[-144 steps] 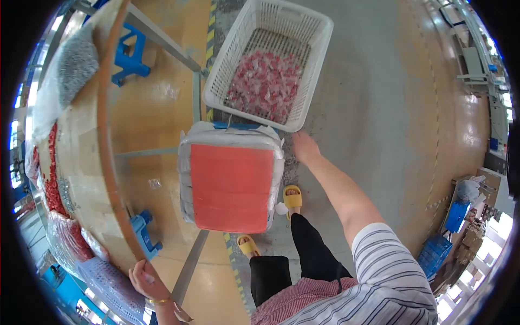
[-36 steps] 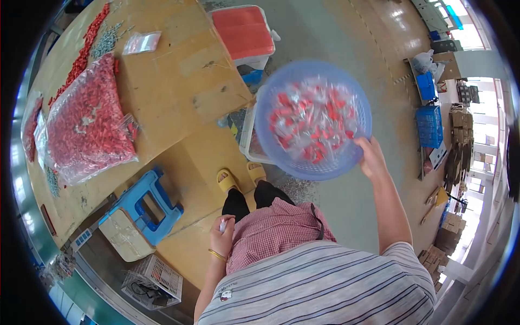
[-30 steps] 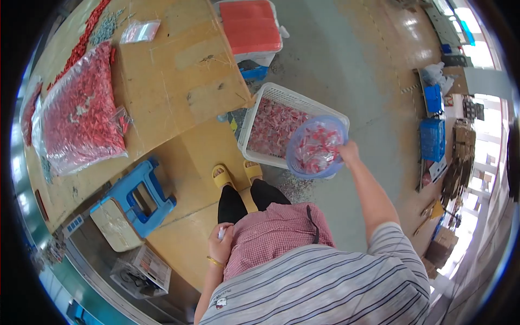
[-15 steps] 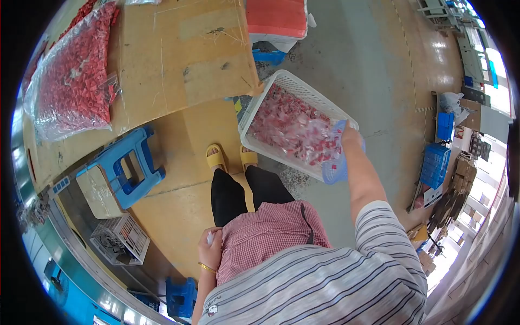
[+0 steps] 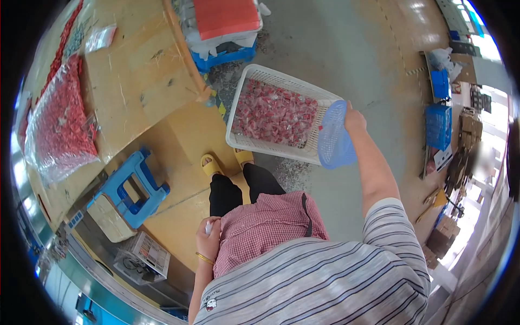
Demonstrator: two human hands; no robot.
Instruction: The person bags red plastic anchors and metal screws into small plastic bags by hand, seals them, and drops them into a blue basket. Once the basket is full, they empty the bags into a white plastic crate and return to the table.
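My right hand is closed on the rim of a blue mesh plastic basket. The basket is tilted at the right end of a white plastic crate, and a small red piece shows by its edge. Small clear packets with red pieces cover much of the crate's bottom; bare mesh shows at its right end. Against the red checked apron, my left hand is closed around a small white thing whose kind I cannot make out.
A cardboard-topped table at left bears a large clear bag of red pieces. Beneath its edge stands a blue stool with a cardboard box. A red-topped stack is beyond the crate; blue crates stand far right.
The blurred packets by the blue basket now lie still in the crate, and the basket shows almost bare. My right hand has turned it. The view has shifted; my left hand keeps its grip.
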